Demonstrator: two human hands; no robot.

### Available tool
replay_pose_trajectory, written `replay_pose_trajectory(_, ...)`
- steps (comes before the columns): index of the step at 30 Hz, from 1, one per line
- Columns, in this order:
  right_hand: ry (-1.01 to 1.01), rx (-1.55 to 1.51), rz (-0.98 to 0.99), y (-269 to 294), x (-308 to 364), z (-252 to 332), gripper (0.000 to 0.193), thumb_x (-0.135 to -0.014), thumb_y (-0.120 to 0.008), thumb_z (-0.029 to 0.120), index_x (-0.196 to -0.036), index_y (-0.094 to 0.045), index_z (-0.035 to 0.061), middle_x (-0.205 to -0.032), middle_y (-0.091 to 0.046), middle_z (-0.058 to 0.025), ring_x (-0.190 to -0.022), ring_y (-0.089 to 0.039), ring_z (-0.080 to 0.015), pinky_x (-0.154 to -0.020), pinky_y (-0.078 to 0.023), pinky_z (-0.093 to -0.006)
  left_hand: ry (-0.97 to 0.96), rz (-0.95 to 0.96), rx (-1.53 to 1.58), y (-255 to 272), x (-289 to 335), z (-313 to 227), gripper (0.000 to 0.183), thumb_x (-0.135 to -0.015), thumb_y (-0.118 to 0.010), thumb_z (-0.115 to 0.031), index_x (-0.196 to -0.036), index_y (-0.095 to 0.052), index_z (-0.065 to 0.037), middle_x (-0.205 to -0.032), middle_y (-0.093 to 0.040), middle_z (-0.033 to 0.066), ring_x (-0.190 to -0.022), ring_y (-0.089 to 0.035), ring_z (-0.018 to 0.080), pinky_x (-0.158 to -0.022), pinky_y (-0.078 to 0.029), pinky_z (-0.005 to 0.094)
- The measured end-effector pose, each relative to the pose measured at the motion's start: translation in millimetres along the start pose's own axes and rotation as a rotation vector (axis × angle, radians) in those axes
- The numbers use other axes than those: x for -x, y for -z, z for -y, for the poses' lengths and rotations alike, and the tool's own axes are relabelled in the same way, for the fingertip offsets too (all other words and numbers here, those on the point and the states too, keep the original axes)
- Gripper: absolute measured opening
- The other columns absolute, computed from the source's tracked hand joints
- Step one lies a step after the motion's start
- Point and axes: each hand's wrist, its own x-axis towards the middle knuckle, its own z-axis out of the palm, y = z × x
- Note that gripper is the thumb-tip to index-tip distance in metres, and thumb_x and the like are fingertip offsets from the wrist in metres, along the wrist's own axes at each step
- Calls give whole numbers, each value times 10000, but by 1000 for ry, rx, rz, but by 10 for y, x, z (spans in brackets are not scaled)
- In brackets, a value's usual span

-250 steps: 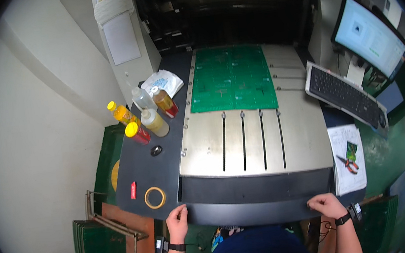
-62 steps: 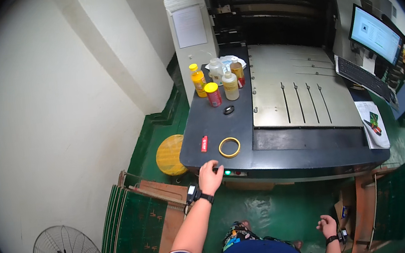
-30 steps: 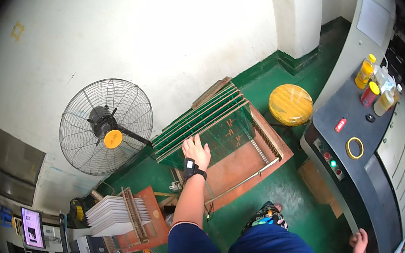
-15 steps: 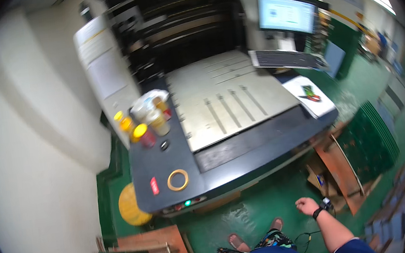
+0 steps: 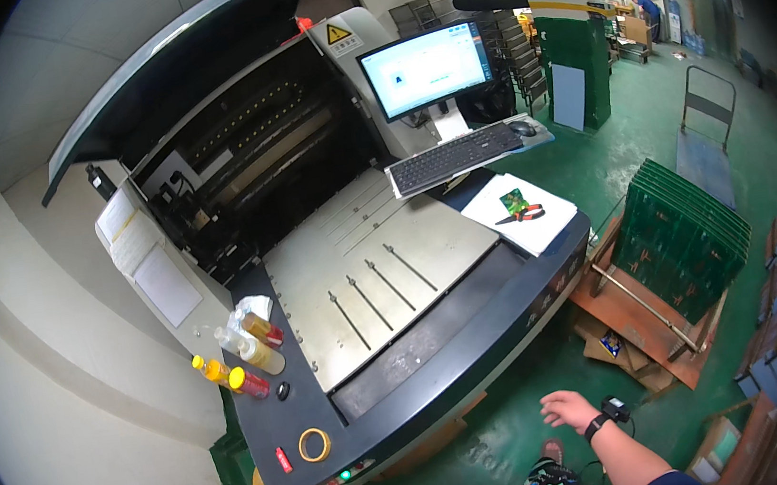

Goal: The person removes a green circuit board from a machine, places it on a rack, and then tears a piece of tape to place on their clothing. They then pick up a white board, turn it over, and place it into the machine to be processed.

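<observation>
Green floor (image 5: 504, 459) under a dark machine (image 5: 444, 389); clock read from the right hand (image 5: 569, 410). That hand hangs over the floor, apart from everything around: fingers bent, slightly spread, grip fairly wide, nothing in it, dark band (image 5: 598, 425) on wrist. Left hand out of view, grip cannot be told. Cardboard (image 5: 648, 376) near, between 2 and 3 o'clock. Rack (image 5: 634, 334) between 1 and 2, just past the cardboard; green boards (image 5: 680, 238) stand in it, packed in a row, tilted. Metal bed (image 5: 446, 245) at 10, slotted. Monitor (image 5: 426, 68) toward 11, behind keyboard (image 5: 456, 158). Paper (image 5: 541, 237) at 12, pliers (image 5: 527, 214) on it. Tape ring (image 5: 327, 444) at 9; bottles (image 5: 262, 355) between 9 and 10.
</observation>
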Motion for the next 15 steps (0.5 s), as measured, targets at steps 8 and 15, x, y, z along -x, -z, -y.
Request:
replay_pose_trajectory(8,12,-170,522,-106,-41,696,409,-893,-511,333,-1186,-515,47,-1096,-582,-83,-991,-551,-177,-827,-458,-308,-24,346,644,-820,-591,-1975,167,-777,-587,-197,-747,-571,-33,-750,-543,117,-720,-501,288,-681,-391,369)
replay_pose_trajectory(15,-353,224,888,244,-68,839,427,-866,-510,465,-1115,-562,122,-1001,-605,-32,-883,-565,-134,-692,-437,-226,-433,200,893,-1488,-1007,-2870,257,-715,-661,-258,-681,-523,-44,-697,-455,77,-686,-430,258,-660,-362,357)
